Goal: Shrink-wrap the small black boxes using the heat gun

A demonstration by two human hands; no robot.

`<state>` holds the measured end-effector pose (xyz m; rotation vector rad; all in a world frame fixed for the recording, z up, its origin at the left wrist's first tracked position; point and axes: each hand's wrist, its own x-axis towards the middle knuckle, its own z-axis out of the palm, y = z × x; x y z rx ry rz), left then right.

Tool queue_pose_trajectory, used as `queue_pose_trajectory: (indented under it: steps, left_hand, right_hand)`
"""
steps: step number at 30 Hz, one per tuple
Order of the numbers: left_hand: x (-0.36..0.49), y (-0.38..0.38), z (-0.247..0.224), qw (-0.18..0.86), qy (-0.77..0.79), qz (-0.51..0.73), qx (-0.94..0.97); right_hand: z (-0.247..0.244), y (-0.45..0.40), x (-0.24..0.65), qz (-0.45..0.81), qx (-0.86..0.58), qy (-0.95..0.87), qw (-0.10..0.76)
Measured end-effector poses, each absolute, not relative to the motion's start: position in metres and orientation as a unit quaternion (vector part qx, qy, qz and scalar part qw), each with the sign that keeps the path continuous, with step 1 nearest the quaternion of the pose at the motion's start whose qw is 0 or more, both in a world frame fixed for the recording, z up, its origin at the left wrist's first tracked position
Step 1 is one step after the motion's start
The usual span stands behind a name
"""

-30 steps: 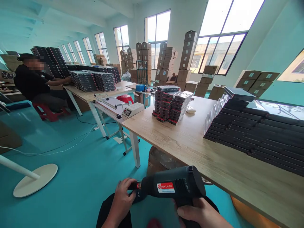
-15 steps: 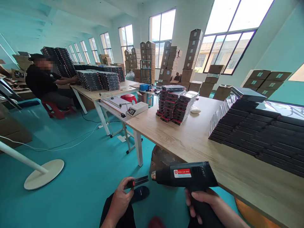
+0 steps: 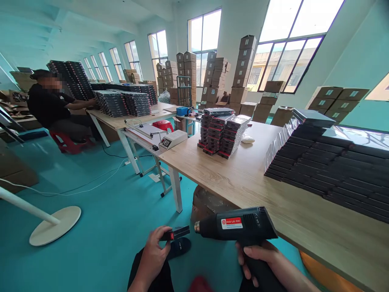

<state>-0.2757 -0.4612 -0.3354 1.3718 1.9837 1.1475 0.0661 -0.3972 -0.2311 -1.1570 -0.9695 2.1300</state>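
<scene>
My right hand [image 3: 258, 259] is wrapped round the handle of a black heat gun [image 3: 237, 224] with a red and white label. Its metal nozzle points left. My left hand [image 3: 156, 251] grips a flat black box [image 3: 179, 232] with a small red mark, seen edge-on. A short gap separates the box's right end from the nozzle. Both hands are over the floor, in front of the wooden table [image 3: 212, 176]. On that table stand stacks of film-wrapped black boxes [image 3: 220, 134] and a larger pile of black boxes [image 3: 328, 166].
A bag sealer [image 3: 172, 140] stands by the table's left end. A brown carton [image 3: 203, 205] is under the table. At left, a white stand base [image 3: 56, 225] rests on the floor, with cables nearby. A co-worker [image 3: 51, 107] sits at the far table. Cartons [image 3: 246, 61] line the windows.
The camera view has shifted slightly to the right. My left hand has tilted the black box a little; the heat gun stays in nearly the same place.
</scene>
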Motion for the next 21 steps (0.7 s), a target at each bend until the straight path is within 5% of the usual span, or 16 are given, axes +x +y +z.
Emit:
queue_pose_trajectory:
  steps: [9,21]
  left_hand:
    - [-0.276,-0.452,-0.339,0.137,0.737,0.350,0.562]
    - [-0.278,-0.454,-0.339,0.224,0.719,0.424,0.503]
  right_hand:
    - [-0.197,-0.412,0.023,0.761,-0.435,-0.455,0.158]
    - [-0.201,-0.411,0.023,0.744,-0.437,-0.469,0.188]
